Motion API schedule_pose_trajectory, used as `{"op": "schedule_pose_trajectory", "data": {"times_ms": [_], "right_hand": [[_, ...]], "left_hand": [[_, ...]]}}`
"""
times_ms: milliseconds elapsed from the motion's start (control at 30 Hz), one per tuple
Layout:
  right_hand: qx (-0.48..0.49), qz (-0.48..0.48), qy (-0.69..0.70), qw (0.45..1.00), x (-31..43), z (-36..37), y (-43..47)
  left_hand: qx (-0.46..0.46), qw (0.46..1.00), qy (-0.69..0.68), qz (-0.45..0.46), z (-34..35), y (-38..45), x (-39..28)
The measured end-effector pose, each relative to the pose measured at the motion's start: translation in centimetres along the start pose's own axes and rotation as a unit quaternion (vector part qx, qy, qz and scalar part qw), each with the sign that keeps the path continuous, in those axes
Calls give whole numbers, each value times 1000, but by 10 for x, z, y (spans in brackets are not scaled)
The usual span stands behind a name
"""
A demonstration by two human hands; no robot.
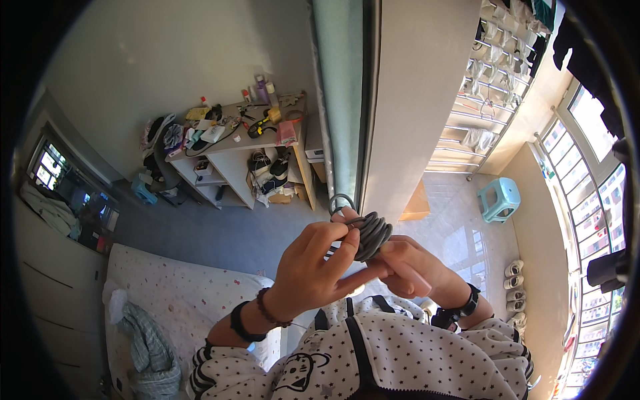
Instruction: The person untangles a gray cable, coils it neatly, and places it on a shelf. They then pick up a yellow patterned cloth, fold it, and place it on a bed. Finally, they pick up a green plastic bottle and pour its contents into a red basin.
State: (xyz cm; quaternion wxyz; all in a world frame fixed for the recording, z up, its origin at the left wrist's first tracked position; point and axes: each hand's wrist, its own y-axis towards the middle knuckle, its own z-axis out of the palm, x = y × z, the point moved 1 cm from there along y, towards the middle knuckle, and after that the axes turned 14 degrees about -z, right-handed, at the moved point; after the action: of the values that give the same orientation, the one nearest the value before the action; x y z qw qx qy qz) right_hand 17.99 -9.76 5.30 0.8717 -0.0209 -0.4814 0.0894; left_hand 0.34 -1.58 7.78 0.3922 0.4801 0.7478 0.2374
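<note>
A grey cord point(372, 232), wound into a tight bundle of several turns, is held up in front of my body. My left hand point(320, 265) pinches a strand at the left side of the bundle between thumb and forefinger. One loose loop point(341, 201) stands out past those fingertips. From the right, my right hand point(412, 265) grips the lower end of the bundle. Beneath its fingers shows a smooth pink piece point(419, 283), and I cannot tell what it is. My fingers hide part of the cord.
A bed point(200, 280) with a crumpled grey cloth point(150, 345) lies left. Beyond it, a cluttered desk point(235, 145) holds a tape measure point(256, 131) and bottles. A wall panel point(415, 100) divides off a balcony with a blue stool point(500, 200), shoes point(514, 282) and a drying rack point(480, 117).
</note>
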Motion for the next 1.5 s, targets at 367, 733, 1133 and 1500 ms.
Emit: {"op": "schedule_pose_trajectory", "data": {"times_ms": [367, 733, 1133, 1500], "right_hand": [[0, -40, -8, 999, 9, 5, -1], [-26, -17, -31, 999, 14, 2, 3], [-12, -72, -23, 997, 7, -4, 15], [-26, -102, -19, 994, 3, -2, 16]], "left_hand": [[-38, 998, -48, 13, 5, 0, 7], [53, 961, -214, -165, 3, -2, 17], [-20, 964, -220, -146, 13, 2, 20], [-101, 988, -101, -54, 19, 1, 23]]}}
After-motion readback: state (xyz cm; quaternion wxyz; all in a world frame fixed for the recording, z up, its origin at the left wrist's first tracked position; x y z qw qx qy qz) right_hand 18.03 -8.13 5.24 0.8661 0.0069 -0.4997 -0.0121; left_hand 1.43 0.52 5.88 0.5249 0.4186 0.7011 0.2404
